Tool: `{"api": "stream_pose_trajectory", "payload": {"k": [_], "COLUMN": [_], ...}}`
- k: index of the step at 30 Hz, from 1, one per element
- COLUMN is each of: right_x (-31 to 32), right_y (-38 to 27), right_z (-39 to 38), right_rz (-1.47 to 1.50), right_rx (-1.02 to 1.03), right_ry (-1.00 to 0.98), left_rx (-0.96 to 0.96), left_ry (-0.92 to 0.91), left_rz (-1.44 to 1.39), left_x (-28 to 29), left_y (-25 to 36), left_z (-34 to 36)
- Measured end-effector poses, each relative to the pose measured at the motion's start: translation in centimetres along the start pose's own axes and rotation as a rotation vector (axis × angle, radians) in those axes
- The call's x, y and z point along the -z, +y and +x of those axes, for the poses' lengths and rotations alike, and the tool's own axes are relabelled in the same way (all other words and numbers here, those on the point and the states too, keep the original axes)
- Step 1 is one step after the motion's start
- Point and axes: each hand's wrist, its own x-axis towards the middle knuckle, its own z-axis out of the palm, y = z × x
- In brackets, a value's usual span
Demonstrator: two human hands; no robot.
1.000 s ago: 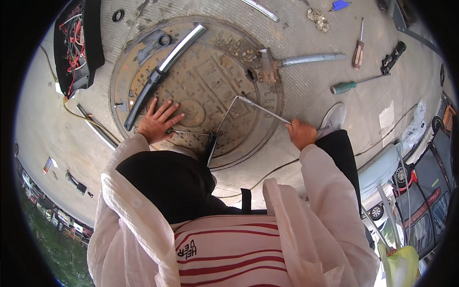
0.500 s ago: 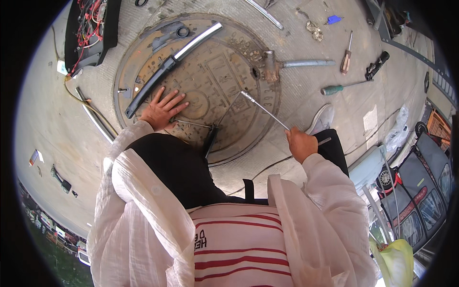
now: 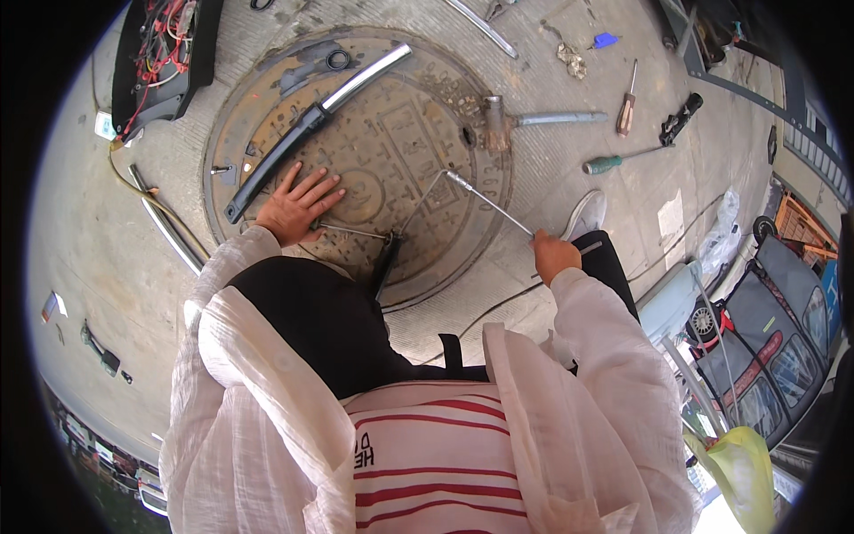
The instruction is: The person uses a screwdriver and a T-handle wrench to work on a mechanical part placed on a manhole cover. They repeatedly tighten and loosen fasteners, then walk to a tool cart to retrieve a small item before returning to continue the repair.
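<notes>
My left hand (image 3: 298,206) lies flat with its fingers spread on a round, rusty metal manhole cover (image 3: 360,160). A thin metal rod (image 3: 351,230) runs from beneath its thumb side to a black tubular part (image 3: 385,267) by my knee. My right hand (image 3: 556,255) is closed around the near end of a slim silver rod (image 3: 503,209). At its far end this rod has a thicker silver joint (image 3: 459,181), touching another thin rod (image 3: 420,203) that slopes down to the black part. Above my left hand rests a curved black and chrome strip (image 3: 320,125).
A hammer (image 3: 498,125) lies at the cover's right edge. Beyond it are a brown-handled screwdriver (image 3: 627,114), a green-handled screwdriver (image 3: 602,165) and a black part (image 3: 681,121). A black housing with red wires (image 3: 167,53) stands upper left. My shoe (image 3: 589,214) is close to my right hand.
The whole view has shifted slightly, so things on the ground appear a little farther left. My left hand stays flat on the cover, and my right hand keeps its hold on the silver rod.
</notes>
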Motion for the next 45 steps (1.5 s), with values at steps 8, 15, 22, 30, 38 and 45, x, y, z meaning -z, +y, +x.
{"api": "stream_pose_trajectory", "payload": {"k": [8,15,22,30,38,45], "right_x": [0.2,-0.6,-3.1,-3.3,-4.0,1.5], "right_y": [-0.7,0.5,1.4,1.8,2.8,2.7], "right_z": [1.6,3.2,5.6,8.6,6.0,-0.1], "right_rz": [-0.194,-0.126,-0.113,-0.174,-0.026,0.015], "right_rx": [-0.069,0.049,0.076,0.186,0.146,0.180], "right_ry": [-0.072,-0.111,-0.067,-0.055,0.034,0.096], "left_rx": [-0.006,-0.007,-0.006,-0.008,0.012,-0.006], "left_ry": [-0.010,0.006,-0.021,-0.052,-0.092,0.022], "left_rz": [-0.023,-0.016,-0.033,-0.019,0.020,0.008], "left_x": [0.1,0.1,0.2,0.3,0.8,0.3], "left_y": [-0.2,-0.1,-0.1,0.3,0.0,0.1], "left_z": [0.2,0.4,0.5,0.6,0.6,0.2]}}
